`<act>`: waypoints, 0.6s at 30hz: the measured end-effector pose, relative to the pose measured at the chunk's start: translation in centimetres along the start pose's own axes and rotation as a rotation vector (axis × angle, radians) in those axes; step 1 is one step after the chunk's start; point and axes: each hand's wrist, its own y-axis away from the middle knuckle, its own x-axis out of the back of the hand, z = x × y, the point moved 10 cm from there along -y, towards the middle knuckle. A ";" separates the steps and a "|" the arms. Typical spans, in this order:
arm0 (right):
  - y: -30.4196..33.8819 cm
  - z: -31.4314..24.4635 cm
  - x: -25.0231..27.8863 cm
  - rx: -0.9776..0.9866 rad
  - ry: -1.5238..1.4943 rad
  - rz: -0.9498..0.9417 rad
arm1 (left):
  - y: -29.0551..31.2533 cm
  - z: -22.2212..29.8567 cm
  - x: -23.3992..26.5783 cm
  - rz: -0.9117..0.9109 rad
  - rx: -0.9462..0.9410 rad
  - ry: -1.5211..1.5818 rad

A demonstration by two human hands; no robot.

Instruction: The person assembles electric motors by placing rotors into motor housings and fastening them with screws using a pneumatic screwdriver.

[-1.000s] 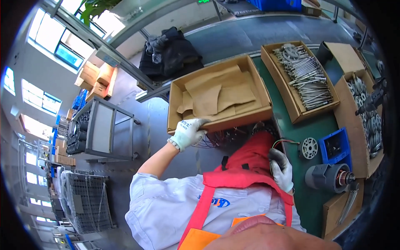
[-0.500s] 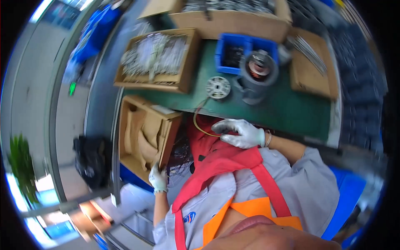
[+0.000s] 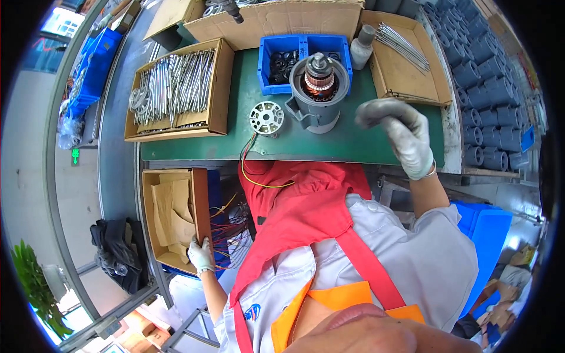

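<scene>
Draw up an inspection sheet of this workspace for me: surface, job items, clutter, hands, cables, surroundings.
Surface: green bench top, partly covered by parts and containers.
Job items: cardboard box at the bench's left front, brown sheets inside.
Clutter: carton of metal rods, blue bin, bottle, round metal part, grey housing with a coppery core.
Hands: left hand grips the box's edge; right hand is raised, loosely curled, nothing seen in it.
Cables: wires run from the round part onto the red apron; loose wire bundle beside the box.
Surroundings: stacked grey cylinders right; dark cloth and plant left.
</scene>
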 end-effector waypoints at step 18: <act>-3.6 -0.2 1.1 0.244 0.202 0.318 | -4.4 36.6 0.9 -0.105 -0.981 0.343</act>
